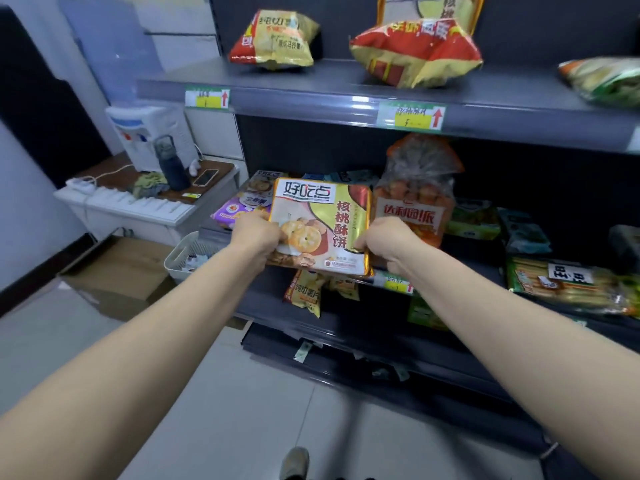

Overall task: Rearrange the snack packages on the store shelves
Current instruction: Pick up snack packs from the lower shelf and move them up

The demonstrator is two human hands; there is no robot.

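Dark grey metal shelving (pixel 346 95) fills your view, smooth flat boards with clear plastic price strips along the front edges. Pale glossy floor tiles (pixel 207 393) run under your arms. Off to your left sits a white cabinet (pixel 138 209) with a brown top, and on it a white water dispenser (pixel 152 136).

Up on the top board, two puffy crinkled chip bags lie on their backs: a red-and-gold one (pixel 415 53) and a smaller yellow one (pixel 273 39). On the middle board stands a clear bag of orange cakes (pixel 415 188), gathered at the neck.

And there's your cookie package (pixel 322 223), flat, glossy, gold foil down its right edge, held just in front of the middle board and just left of that cake bag. Its printed face is turned to you, brand lettering at the top, top edge leaning back towards the shelf. The long axis seems to run up and down, though the wide lens bends things.

Your left hand (pixel 258 233) grips its left edge, your right hand (pixel 388 240) clamps the lower right corner, fingers curled on both.

Smallest: a dark blue bottle (pixel 171 164) and a phone (pixel 205 177) lying flat on the cabinet.
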